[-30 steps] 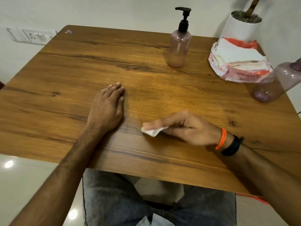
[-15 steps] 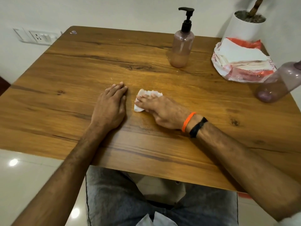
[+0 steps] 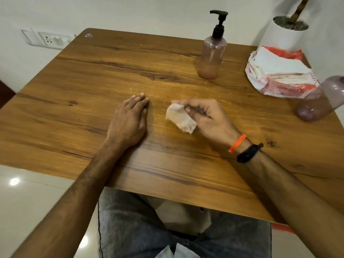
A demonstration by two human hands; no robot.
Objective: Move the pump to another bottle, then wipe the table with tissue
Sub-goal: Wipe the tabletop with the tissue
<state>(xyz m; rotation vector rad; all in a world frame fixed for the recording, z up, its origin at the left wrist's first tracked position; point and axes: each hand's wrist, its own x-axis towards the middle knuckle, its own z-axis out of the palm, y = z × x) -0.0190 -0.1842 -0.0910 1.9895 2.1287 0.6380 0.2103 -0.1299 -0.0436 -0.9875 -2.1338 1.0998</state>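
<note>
White crumpled tissue (image 3: pixel 181 119) pinched in my right hand (image 3: pixel 208 118), mid-table (image 3: pixel 93 81); left hand (image 3: pixel 128 121) flat, fingers straight. Pump bottle (image 3: pixel 212 56) upright near far edge.

Table (image 3: pixel 93 112): wood-grain top, satin sheen, dark knots. Tissue (image 3: pixel 181 118): white paper, crumpled, matt. Pump bottle (image 3: pixel 212 54): translucent pinkish plastic, glossy; pump (image 3: pixel 219 23) black plastic, matt. 2nd bottle (image 3: pixel 323 99): translucent purple plastic, smooth. Napkin pack (image 3: pixel 279 71): crinkly glossy plastic wrap, white paper inside. Floor (image 3: pixel 28 192): glossy tile.
</note>
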